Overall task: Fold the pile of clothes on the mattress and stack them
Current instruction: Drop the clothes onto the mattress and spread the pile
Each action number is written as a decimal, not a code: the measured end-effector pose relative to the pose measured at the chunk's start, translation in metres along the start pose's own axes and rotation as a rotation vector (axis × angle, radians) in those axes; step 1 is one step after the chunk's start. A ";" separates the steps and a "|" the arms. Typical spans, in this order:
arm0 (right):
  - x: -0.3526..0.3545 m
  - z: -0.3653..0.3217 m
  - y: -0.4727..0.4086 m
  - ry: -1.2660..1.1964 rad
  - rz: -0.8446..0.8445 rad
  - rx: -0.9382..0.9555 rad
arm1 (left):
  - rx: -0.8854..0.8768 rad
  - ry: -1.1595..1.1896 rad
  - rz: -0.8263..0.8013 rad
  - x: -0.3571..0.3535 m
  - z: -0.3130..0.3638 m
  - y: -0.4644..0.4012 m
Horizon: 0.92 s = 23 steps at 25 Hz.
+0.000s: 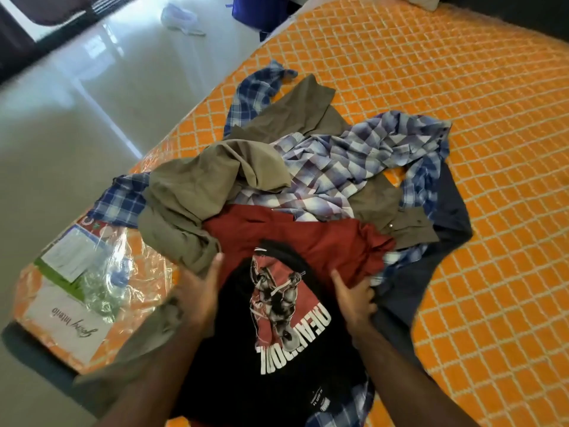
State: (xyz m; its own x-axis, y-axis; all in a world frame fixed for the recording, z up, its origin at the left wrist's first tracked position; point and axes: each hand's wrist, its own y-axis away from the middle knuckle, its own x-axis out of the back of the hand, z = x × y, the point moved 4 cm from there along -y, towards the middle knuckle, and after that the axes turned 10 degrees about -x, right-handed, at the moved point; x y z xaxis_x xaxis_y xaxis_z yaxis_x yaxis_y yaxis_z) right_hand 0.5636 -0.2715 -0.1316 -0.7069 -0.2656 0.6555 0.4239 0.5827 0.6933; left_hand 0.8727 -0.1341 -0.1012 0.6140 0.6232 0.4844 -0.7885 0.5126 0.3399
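Black printed T-shirt [277,349] between left fingers [212,272] and right fingers [363,291].

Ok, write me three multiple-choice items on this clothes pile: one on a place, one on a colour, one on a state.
1. Where does the black printed T-shirt lie?
A. nearest the person, on top of the pile
B. at the far end of the mattress
C. on the floor

2. What colour is the garment just beyond it?
A. yellow
B. red
C. white

3. What state is the pile in?
A. folded and stacked
B. hung up
C. loose and crumpled

Answers:
1 A: it sits between the left hand and the right hand, over the other clothes.
2 B: red cloth shows past the T-shirt's collar.
3 C: the plaid and olive clothes lie tangled on the orange mattress, with no stack in sight.
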 end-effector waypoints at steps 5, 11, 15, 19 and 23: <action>-0.048 -0.089 0.078 -0.381 -0.445 0.184 | -0.017 0.300 -0.281 -0.061 0.014 0.039; -0.002 -0.154 0.084 -0.273 -0.475 0.377 | -0.062 0.429 -0.079 -0.075 0.090 0.023; 0.070 -0.259 0.077 -0.055 -0.431 0.685 | -0.081 0.428 0.096 -0.101 0.184 0.031; 0.137 -0.394 0.036 0.205 -0.390 0.920 | -0.326 0.420 -0.248 -0.137 0.276 0.001; 0.134 -0.469 -0.061 0.525 -0.406 0.963 | -0.496 -0.295 -0.266 -0.125 0.304 -0.088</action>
State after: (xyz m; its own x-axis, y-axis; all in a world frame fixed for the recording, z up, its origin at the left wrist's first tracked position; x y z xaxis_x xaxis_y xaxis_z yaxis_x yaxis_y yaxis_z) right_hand 0.7088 -0.7028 0.0543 -0.2753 -0.7200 0.6370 -0.5428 0.6633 0.5151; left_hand 0.8544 -0.4365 0.0529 0.6952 0.2839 0.6604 -0.4562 0.8842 0.1001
